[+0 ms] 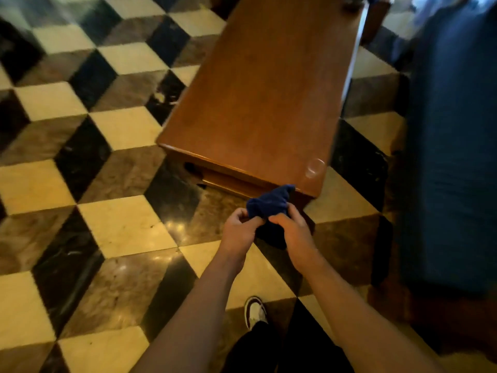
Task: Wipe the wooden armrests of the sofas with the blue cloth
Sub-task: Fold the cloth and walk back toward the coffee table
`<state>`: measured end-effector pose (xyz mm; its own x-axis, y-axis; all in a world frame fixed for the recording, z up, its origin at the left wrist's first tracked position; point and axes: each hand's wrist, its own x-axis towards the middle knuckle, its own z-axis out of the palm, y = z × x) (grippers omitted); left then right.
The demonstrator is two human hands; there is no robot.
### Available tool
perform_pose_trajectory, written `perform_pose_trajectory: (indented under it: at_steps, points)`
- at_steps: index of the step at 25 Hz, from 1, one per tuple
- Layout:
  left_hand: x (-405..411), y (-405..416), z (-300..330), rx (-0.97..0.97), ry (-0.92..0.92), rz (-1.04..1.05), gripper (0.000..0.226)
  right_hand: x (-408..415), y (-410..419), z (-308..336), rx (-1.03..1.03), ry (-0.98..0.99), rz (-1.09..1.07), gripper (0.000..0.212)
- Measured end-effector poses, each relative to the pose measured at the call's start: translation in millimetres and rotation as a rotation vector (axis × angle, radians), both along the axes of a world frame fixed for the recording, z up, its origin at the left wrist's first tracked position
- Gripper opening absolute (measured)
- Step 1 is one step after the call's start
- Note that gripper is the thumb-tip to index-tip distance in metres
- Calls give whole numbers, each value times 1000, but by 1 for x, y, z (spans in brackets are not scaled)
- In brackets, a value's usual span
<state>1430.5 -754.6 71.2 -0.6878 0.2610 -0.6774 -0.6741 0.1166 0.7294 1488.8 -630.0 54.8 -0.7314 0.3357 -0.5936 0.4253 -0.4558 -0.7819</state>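
Note:
The blue cloth (270, 203) is bunched up in front of me, held between both hands above the floor. My left hand (239, 232) grips its left side with the fingers curled. My right hand (291, 232) pinches its right side, and a darker part of the cloth hangs down between the hands. A sofa with blue upholstery (451, 146) fills the right edge of the view, with a strip of its brown wooden base (457, 316) showing low down. No armrest is clearly visible.
A long brown wooden table (269, 98) stands just beyond my hands, its near corner close to the cloth. The floor (121, 227) is glossy tile in a cream, black and brown cube pattern. My shoe (255, 312) shows below.

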Motion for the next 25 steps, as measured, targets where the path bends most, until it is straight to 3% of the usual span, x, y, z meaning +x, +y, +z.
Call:
perform_pose_trajectory:
  at_steps: [3, 7, 11, 14, 17, 20, 23, 25]
  points:
    - [-42, -52, 21, 13, 23, 150, 32, -56, -42, 18, 6, -6, 182, 33]
    - [-104, -104, 47, 26, 20, 358, 10, -136, -89, 31, -54, 0, 335, 43]
    - [-179, -141, 62, 106, -29, 515, 17, -228, -117, 40, -80, -6, 467, 77]
    - [-246, -166, 77, 126, -43, 570, 15, -306, -132, 49, -74, 59, 664, 80]
    - [-316, -191, 90, 154, -9, 611, 33, -386, -145, 66, -116, 114, 803, 84]
    - [-383, -219, 99, 92, 57, 605, 38, -466, -161, 77, -112, 118, 826, 73]
    - [-450, -252, 98, -21, 66, 568, 38, -543, -194, 76, 33, 128, 853, 49]
    - [-501, -278, 84, -33, 47, 556, 38, -596, -219, 68, 83, 121, 849, 46]
